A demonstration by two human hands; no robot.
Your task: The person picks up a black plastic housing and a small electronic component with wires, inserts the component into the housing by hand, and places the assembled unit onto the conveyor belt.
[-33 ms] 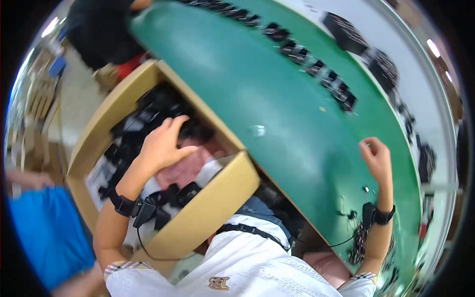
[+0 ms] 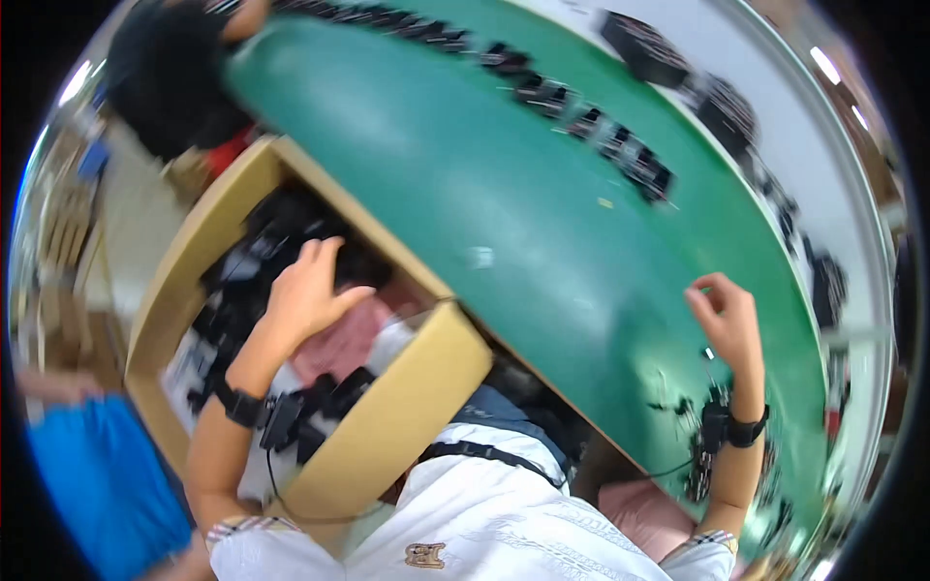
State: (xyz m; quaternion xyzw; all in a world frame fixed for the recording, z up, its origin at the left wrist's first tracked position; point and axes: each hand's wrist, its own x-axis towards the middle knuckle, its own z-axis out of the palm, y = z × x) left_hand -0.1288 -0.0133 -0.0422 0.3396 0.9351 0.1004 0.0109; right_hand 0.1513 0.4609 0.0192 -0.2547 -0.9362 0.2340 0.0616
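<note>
My left hand [image 2: 308,293] is open, thumb and fingers apart, above the cardboard box [image 2: 412,392] at the left. Nothing shows in its grasp. Below it in the box lie a heap of black items [image 2: 291,218], too blurred to name, and some pink material [image 2: 339,344]. Over the green table [image 2: 542,290], my right hand [image 2: 728,320] is loosely curled, with a gap between thumb and fingers and no object visible in it. Close to its wrist are a small white-and-black piece [image 2: 708,354] and a bundle of dark cables [image 2: 702,465]. Both wrists wear black strapped devices.
A row of black devices [image 2: 542,95] runs along the table's far side. Beyond it stand dark stacks [image 2: 644,48] on a white surface. A person in black [image 2: 170,77] is at the upper left; blue cloth [image 2: 102,484] hangs at the lower left beside another person's arm.
The whole view has shifted slightly, with the table and box sliding left in the picture. My right hand's fingers have loosened a little. My left hand keeps its spread shape.
</note>
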